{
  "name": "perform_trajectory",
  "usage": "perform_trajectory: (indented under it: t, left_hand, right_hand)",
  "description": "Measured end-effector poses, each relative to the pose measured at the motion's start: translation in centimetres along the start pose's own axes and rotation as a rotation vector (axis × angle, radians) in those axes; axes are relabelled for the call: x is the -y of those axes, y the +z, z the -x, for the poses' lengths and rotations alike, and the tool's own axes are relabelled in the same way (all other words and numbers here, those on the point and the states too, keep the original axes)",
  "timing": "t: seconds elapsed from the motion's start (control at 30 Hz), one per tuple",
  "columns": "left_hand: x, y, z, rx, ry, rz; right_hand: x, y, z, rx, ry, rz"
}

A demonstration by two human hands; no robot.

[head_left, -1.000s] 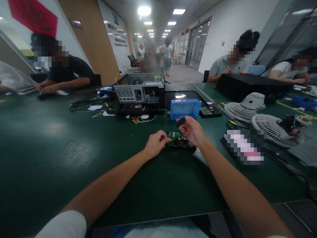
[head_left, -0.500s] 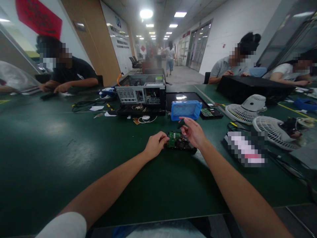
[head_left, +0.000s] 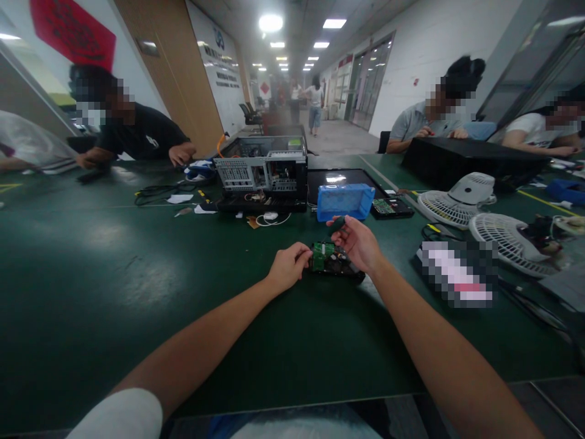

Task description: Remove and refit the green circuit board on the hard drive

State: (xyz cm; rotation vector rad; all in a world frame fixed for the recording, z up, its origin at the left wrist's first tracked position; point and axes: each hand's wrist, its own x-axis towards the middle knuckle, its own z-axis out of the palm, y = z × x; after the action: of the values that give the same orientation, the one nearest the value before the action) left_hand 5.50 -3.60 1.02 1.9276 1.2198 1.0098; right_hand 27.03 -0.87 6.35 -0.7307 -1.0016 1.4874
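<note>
On the green tabletop in front of me lies an opened black device (head_left: 340,266) with a green circuit board (head_left: 322,256) and small parts showing. My left hand (head_left: 291,266) pinches the device's left edge between thumb and fingers. Above its right half, my right hand (head_left: 359,242) is closed around the dark handle of a screwdriver (head_left: 337,225). The shaft and tip of the screwdriver are too small and dark to make out. Part of the device's right end is hidden behind my right hand and wrist.
Just beyond my hands stands a blue plastic bin (head_left: 345,202), with an opened computer case (head_left: 260,174) to its left. Another circuit-board unit (head_left: 392,208), white fan parts (head_left: 457,198) and a blurred-out box (head_left: 454,274) are at right. Other people sit across the table.
My hands and the device stay almost where they were; the screwdriver handle tilts slightly. Across the table at left, a person's hand has moved right, towards the blue item.
</note>
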Motion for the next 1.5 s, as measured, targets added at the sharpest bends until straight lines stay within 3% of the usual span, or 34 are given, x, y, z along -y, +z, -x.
perform_trajectory:
  t: [0.13, 0.3, 0.5, 0.73, 0.97, 1.2, 1.5]
  left_hand:
    - [0.08, 0.07, 0.04, -0.004, -0.032, -0.015]
    - [0.46, 0.16, -0.21, -0.108, 0.070, -0.065]
    - [0.65, 0.15, -0.24, -0.084, 0.053, -0.089]
    - [0.60, 0.06, -0.44, -0.107, 0.186, -0.194]
    - [0.79, 0.08, -0.41, -0.096, 0.194, -0.209]
    - [0.76, -0.01, -0.46, -0.076, 0.188, -0.214]
    - [0.42, -0.06, -0.43, -0.073, 0.193, -0.226]
  right_hand:
    - [-0.09, -0.10, -0.04, -0.001, -0.016, 0.003]
    - [-0.18, -0.18, -0.10, -0.001, -0.033, -0.004]
    - [-0.11, -0.23, -0.14, -0.009, -0.044, 0.021]
    - [-0.12, -0.39, -0.11, -0.048, -0.068, 0.085]
    - [0.02, -0.32, -0.08, -0.017, -0.114, 0.129]
    - [-0.10, -0.06, -0.19, 0.003, -0.040, 0.002]
    - [-0.04, -0.30, -0.10, -0.022, -0.058, 0.059]
